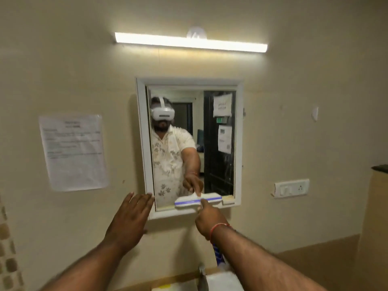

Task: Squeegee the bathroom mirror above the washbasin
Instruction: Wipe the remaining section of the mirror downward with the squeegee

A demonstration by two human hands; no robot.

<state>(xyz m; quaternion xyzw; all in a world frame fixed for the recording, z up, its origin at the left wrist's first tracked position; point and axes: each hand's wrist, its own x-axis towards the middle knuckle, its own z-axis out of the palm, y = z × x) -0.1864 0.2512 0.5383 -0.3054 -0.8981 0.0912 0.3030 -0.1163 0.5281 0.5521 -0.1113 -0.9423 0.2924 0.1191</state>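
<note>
A white-framed mirror (218, 143) hangs on the cream wall in front of me. A white squeegee with a blue strip (189, 203) lies flat against the glass at the mirror's bottom edge. My right hand (210, 221) grips its handle from below, index finger stretched up along it. My left hand (130, 219) is flat with straight fingers, its fingertips touching the frame's lower left corner. The mirror reflects a person in a headset and a dark door with papers.
A tube light (191, 42) glows above the mirror. A paper notice (73, 152) is stuck to the wall at left. A switch plate (291, 187) sits at right. A tap (202, 274) and a blue-white bottle (218, 255) show below my right arm.
</note>
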